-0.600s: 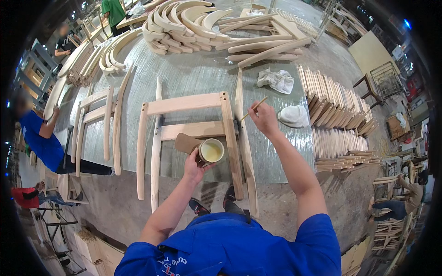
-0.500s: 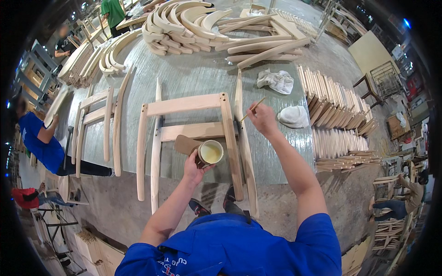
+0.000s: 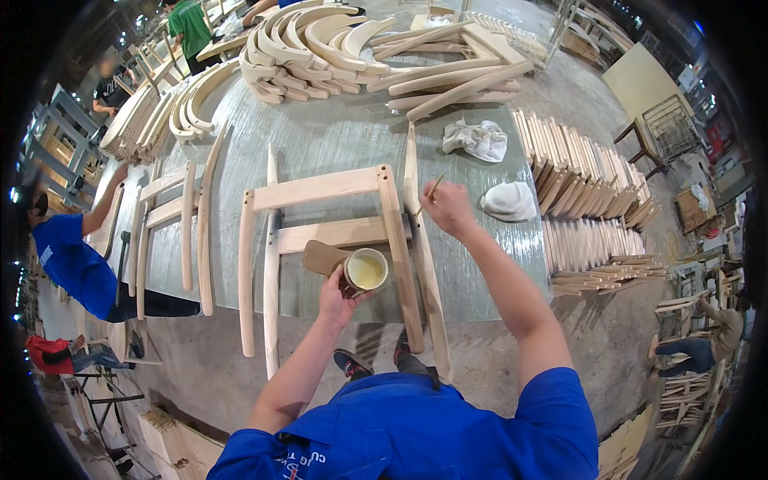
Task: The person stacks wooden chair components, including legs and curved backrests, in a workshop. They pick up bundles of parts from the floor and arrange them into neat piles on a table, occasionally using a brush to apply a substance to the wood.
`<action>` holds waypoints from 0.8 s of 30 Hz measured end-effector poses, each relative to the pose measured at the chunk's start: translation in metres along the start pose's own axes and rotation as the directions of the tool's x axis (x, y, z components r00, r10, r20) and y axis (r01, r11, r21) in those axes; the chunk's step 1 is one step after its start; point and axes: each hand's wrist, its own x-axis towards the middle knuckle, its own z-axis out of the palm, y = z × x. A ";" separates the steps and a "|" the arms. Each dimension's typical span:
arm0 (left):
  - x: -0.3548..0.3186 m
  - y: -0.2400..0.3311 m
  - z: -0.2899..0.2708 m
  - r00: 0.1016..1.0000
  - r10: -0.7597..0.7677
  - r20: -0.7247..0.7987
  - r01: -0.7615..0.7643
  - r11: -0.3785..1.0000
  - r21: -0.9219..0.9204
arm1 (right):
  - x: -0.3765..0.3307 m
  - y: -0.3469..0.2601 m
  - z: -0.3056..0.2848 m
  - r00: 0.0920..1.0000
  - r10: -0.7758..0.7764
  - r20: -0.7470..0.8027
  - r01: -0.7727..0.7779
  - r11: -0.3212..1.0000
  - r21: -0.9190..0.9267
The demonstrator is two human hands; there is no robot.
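My left hand [image 3: 336,302] is closed around a small cup [image 3: 367,270] of pale yellow liquid. A brown flat piece [image 3: 322,258] with a rounded end sticks out beside the cup; I cannot tell whether my fingers hold it too. Between the fingers of my right hand [image 3: 450,210] is a thin wooden stick [image 3: 434,187]. Its lower end is at the right-hand post of a pale wooden chair frame [image 3: 318,186], and whether it touches is unclear. The frame has curved legs and two crosspieces. It lies on the table, with its leg ends past the near edge.
On the grey table [image 3: 336,136] lie a second chair frame [image 3: 164,210], curved wooden parts [image 3: 308,52], straight parts [image 3: 468,84] and two white cloths [image 3: 474,141] [image 3: 510,202]. Stacked slats [image 3: 580,172] stand at the right. A person in blue [image 3: 74,260] works at the left.
My right hand has shifted slightly left, bringing the stick closer to the right post. My left hand and the cup stay nearly still. The person in blue has stretched an arm out over the table.
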 end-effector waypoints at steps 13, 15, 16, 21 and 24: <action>-0.007 0.005 -0.004 1.000 -0.011 0.018 0.010 0.998 0.059 | -0.007 -0.011 0.006 0.998 0.026 0.056 -0.025 1.000 -0.016; -0.007 0.005 -0.007 1.000 -0.015 0.026 0.013 0.998 0.060 | -0.007 -0.012 0.006 0.999 0.012 0.036 -0.012 1.000 -0.015; -0.007 0.004 -0.006 0.999 -0.019 0.027 0.018 0.998 0.064 | -0.008 -0.011 0.007 1.000 -0.004 0.012 0.004 1.000 -0.023; -0.013 0.007 -0.010 1.000 -0.020 -0.021 0.022 0.997 0.078 | -0.009 -0.001 0.000 0.986 0.168 0.023 -0.169 0.983 0.065; -0.016 0.011 -0.015 1.000 -0.014 -0.022 0.016 0.997 0.071 | -0.017 0.019 0.001 0.912 0.410 -0.013 -0.329 0.749 0.575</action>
